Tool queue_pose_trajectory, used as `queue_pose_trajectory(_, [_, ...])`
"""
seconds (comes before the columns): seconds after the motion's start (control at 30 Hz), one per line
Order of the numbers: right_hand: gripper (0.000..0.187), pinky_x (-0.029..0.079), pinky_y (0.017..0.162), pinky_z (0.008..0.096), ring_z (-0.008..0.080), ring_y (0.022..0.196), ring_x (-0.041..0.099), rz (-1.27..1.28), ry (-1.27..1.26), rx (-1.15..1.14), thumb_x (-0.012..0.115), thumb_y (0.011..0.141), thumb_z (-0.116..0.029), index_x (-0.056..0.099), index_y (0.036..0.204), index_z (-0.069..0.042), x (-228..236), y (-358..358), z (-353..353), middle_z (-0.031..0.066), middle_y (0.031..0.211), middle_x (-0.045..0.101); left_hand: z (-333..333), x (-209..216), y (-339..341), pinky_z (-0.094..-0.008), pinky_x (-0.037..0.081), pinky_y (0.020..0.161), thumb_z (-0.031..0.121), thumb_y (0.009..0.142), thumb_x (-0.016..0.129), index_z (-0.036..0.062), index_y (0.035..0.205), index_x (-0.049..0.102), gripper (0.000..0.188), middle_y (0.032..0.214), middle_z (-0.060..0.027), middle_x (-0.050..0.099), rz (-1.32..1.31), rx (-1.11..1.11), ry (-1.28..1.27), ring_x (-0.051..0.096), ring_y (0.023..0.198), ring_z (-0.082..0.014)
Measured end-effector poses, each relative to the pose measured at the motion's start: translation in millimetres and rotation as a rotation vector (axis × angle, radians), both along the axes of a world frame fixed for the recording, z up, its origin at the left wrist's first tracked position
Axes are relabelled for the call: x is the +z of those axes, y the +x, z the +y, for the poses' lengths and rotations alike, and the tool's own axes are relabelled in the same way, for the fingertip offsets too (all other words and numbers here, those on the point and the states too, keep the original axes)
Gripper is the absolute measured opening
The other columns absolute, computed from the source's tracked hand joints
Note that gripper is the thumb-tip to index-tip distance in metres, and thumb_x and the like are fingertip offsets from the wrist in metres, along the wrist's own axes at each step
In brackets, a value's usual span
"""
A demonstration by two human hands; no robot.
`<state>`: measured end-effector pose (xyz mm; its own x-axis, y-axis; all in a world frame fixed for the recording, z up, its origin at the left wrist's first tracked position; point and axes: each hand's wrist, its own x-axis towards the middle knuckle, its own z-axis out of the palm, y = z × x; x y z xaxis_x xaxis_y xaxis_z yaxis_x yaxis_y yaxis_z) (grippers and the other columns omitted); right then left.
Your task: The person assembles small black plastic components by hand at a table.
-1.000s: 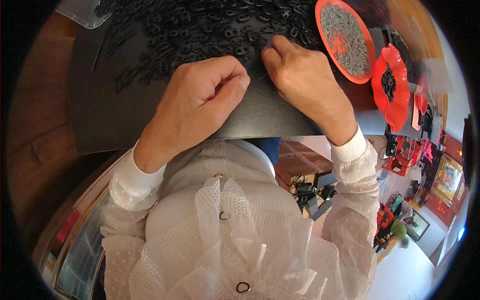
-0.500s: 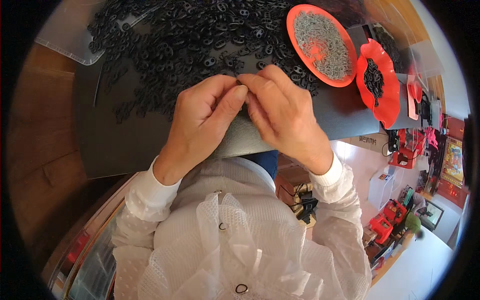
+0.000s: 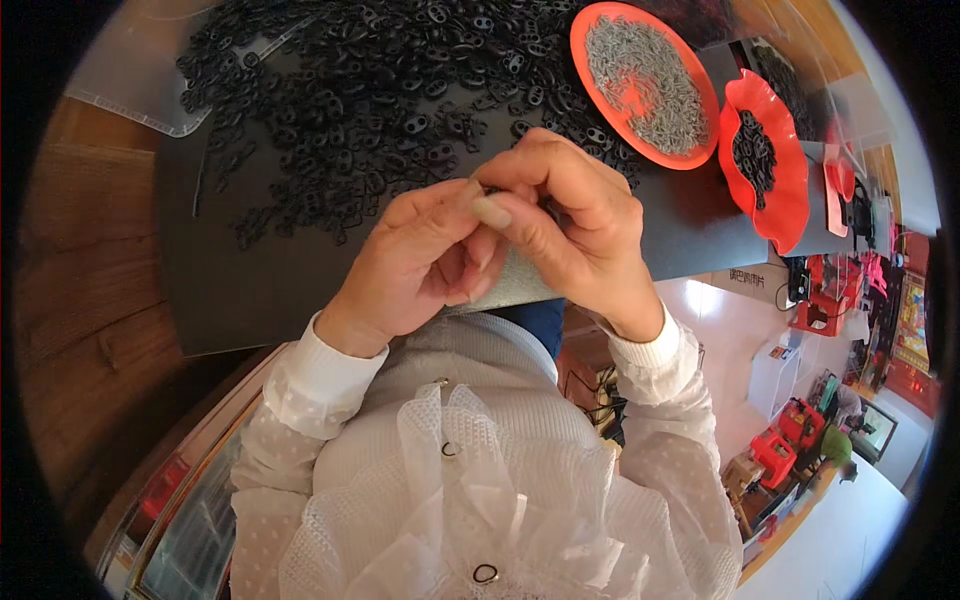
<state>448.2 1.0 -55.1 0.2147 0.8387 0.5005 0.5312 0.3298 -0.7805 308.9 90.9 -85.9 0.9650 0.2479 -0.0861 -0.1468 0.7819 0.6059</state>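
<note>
Hands [image 3: 410,262] [image 3: 592,222] pinch dark piece [image 3: 490,191] (mostly hidden).

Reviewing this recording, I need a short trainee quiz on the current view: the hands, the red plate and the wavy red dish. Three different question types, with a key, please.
1. What lies in the round red plate?
2. True or false: the left hand and right hand are well apart.
3. In the picture, the wavy red dish is: A) left of the plate; B) right of the plate; C) under the hands.

Key:
1. Small silver pieces.
2. False; their fingers meet, with a small dark piece showing between them.
3. B.
</note>
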Motion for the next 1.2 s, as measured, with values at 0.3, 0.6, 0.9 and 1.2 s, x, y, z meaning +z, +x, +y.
queue_pose_trajectory(0.3, [0.012, 0.046, 0.053, 0.0381, 0.0311, 0.062, 0.057, -0.132, -0.088, -0.16, 0.065, 0.082, -0.006, 0.056, 0.081, 0.001, -19, 16, -11, 0.0138, 0.071, 0.055, 2, 8, 19, -0.0188, 0.032, 0.049, 0.022, 0.094, 0.052, 0.0031, 0.083, 0.061, 0.023, 0.065, 0.0022, 0.054, 0.306, 0.076, 0.553, 0.042, 0.055, -0.0031])
queue_pose_trajectory(0.6, [0.008, 0.044, 0.055, 0.0321, 0.0259, 0.063, 0.055, -0.128, -0.092, -0.154, 0.062, 0.082, 0.0, 0.057, 0.087, 0.001, -28, 36, -20, 0.0113, 0.073, 0.054, -6, -9, 47, -0.0192, 0.032, 0.049, 0.012, 0.089, 0.059, 0.0012, 0.082, 0.06, 0.013, 0.065, 0.0046, 0.055, 0.367, 0.113, 0.672, 0.042, 0.059, -0.0008])
queue_pose_trajectory(0.9, [0.01, 0.047, 0.057, 0.0413, 0.0386, 0.069, 0.057, -0.164, -0.241, -0.072, 0.059, 0.081, 0.0, 0.053, 0.09, 0.002, -34, 67, -38, 0.0181, 0.081, 0.055, -13, -18, 72, -0.0246, 0.033, 0.046, 0.007, 0.083, 0.052, -0.0017, 0.069, 0.056, 0.017, 0.054, -0.0008, 0.049, 0.31, 0.089, 0.79, 0.041, 0.052, -0.0046])
queue_pose_trajectory(1.2, [0.014, 0.047, 0.061, 0.0371, 0.0316, 0.074, 0.059, -0.799, -0.295, -0.244, 0.056, 0.086, -0.006, 0.058, 0.099, -0.002, -24, 169, -52, 0.013, 0.086, 0.056, -14, -29, 73, -0.024, 0.035, 0.047, 0.003, 0.078, 0.046, -0.0013, 0.062, 0.045, 0.017, 0.054, -0.0017, 0.048, 0.334, 0.137, 0.84, 0.042, 0.05, -0.0059])
